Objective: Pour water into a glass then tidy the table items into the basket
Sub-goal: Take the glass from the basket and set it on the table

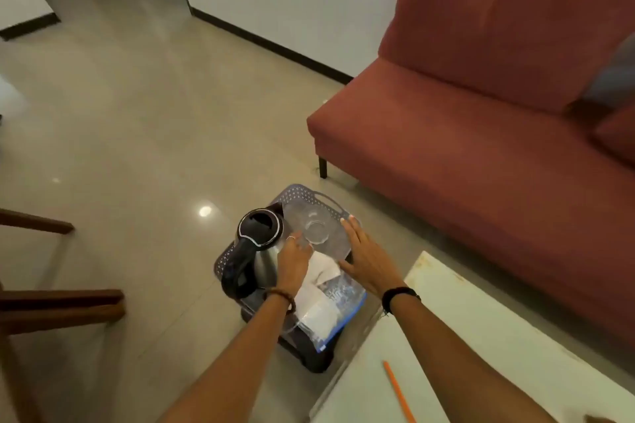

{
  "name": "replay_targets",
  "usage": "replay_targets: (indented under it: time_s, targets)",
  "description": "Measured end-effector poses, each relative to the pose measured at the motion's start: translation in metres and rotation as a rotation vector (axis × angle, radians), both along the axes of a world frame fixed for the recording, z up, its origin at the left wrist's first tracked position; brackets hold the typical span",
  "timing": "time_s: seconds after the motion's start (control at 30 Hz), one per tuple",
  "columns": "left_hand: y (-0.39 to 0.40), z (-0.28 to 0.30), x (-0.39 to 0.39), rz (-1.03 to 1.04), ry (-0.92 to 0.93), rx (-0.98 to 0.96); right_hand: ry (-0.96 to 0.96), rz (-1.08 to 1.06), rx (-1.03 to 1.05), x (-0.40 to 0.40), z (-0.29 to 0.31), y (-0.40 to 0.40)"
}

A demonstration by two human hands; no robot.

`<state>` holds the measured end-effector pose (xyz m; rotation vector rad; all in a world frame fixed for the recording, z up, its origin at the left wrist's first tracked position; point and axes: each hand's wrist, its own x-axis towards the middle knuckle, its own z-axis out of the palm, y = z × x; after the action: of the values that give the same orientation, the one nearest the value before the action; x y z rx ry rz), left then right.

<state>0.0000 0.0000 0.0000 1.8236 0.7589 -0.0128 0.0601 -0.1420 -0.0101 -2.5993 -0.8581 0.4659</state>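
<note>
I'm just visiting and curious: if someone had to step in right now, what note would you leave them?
Left hand and right hand: both open, on either side of a clear glass dish with a glass sitting on it, over the basket on the floor.
Already in the basket: kettle, white cloth, blue-edged clear bag.
Left: an orange pencil lies on the white table.
Whether water was poured cannot be told.

Blue perforated basket (295, 192), red sofa (481, 86), orange pencil (398, 391).
</note>
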Motion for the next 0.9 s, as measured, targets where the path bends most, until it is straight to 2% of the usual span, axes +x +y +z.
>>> replay_targets:
  time_s: [0.2, 0.33, 0.57, 0.67, 0.77, 0.83, 0.9]
  targets:
    - [0.02, -0.074, 0.066, 0.125, 0.146, -0.254, 0.379, -0.323, 0.282, 0.049, -0.062, 0.051]
    - [0.021, -0.103, 0.1, 0.228, 0.23, -0.299, 0.593, -0.519, 0.447, 0.07, -0.091, 0.075]
    - [0.02, -0.123, 0.119, 0.224, 0.291, -0.182, 0.605, -0.697, 0.478, 0.079, -0.116, 0.099]
    - [0.015, -0.12, 0.112, 0.238, 0.222, -0.192, 0.563, -0.68, 0.559, 0.071, -0.109, 0.091]
    - [0.002, -0.104, 0.091, 0.193, 0.035, -0.151, 0.544, -0.711, 0.77, 0.053, -0.09, 0.075]
    - [-0.007, -0.088, 0.071, 0.188, -0.126, -0.204, 0.51, -0.737, 0.897, 0.036, -0.073, 0.063]
    - [-0.018, -0.072, 0.05, 0.178, -0.239, -0.347, 0.465, -0.745, 0.956, 0.016, -0.058, 0.044]
